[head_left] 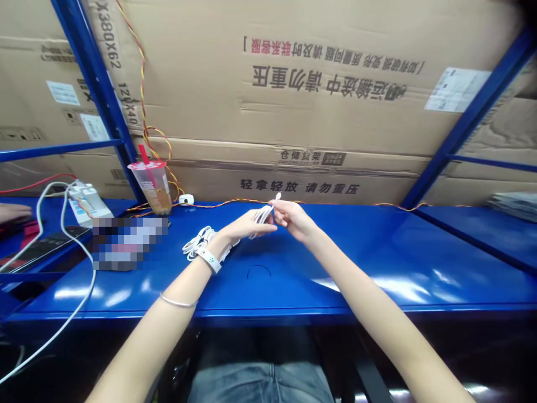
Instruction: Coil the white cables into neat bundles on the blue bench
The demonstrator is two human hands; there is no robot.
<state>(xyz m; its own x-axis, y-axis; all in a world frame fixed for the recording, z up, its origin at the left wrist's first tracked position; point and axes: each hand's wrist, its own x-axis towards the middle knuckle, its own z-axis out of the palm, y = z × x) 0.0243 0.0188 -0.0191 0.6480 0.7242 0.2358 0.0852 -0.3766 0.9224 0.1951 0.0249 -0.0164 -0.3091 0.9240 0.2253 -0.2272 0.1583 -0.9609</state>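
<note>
My left hand [247,226] and my right hand [293,219] meet above the blue metal bench top [377,268]. A white cable [263,215], gathered into narrow loops, is held between them. My left fingers close around the loops. My right fingertips pinch the cable near its small white plug end [278,197], which points up. More white loops [198,242] hang beside my left wrist, just above the bench. A white band [208,260] circles that wrist, and a thin bangle [178,301] sits on the forearm.
A plastic drink cup [151,187] with a red straw and a white power strip [88,204] stand at the back left. Near them lie a dark phone [42,252] and a pixelated patch [130,243]. Another person's hand [14,211] enters at far left. Blue uprights and cardboard boxes [327,84] form the back.
</note>
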